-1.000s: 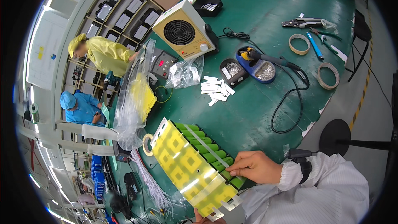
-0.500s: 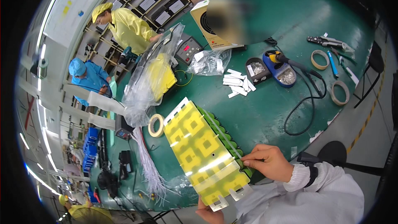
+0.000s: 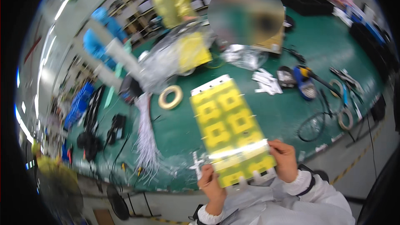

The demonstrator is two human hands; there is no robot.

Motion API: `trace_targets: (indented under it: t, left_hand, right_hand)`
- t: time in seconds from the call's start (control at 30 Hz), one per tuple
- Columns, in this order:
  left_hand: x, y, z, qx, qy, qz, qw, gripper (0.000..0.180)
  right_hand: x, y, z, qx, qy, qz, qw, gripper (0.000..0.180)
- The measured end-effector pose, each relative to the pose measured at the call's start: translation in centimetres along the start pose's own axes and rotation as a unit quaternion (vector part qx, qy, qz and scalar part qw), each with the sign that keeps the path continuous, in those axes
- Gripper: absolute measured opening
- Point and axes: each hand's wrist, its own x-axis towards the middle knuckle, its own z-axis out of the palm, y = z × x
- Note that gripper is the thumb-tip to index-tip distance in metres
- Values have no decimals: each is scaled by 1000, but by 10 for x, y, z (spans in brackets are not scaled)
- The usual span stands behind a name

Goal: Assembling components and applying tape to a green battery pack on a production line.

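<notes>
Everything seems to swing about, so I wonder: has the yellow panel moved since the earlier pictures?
Yes. Against the tape roll beside the white wires, the yellow panel has shifted right in the view: they nearly met before; now a gap shows.

A yellow panel [image 3: 221,118] above the table's [image 3: 287,118] near edge has a smooth, glossy face like plastic, crossed by a bright band of glare. The green table top is smooth with a soft sheen. Toward its far edge lies a crumpled, shiny clear plastic bag [image 3: 156,64]; midway to the near edge, matt white strips [image 3: 267,83], seemingly paper. Thin white wires [image 3: 144,129], plastic-looking, reach toward the near edge. The sleeve [image 3: 329,200] is matt white cloth.
</notes>
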Motion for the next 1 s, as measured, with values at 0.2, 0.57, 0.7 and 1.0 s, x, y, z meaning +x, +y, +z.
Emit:
trace_targets:
  t: [0.2,0.57,0.7,1.0]
  left_hand:
    - [-6,-10,4,-122,-21,75,989,23]
    - [13,-2,-14,-20,-146,26,989,28]
    - [15,0,-18,-5,-170,16,985,26]
    - [11,2,-6,-34,-151,66,986,24]
  right_hand:
    - [-8,6,-5,62,5,62,996,20]
    - [13,4,-17,45,-39,77,995,19]
    - [12,-2,-12,18,-31,56,998,23]
    - [7,-4,-3,16,19,38,999,22]
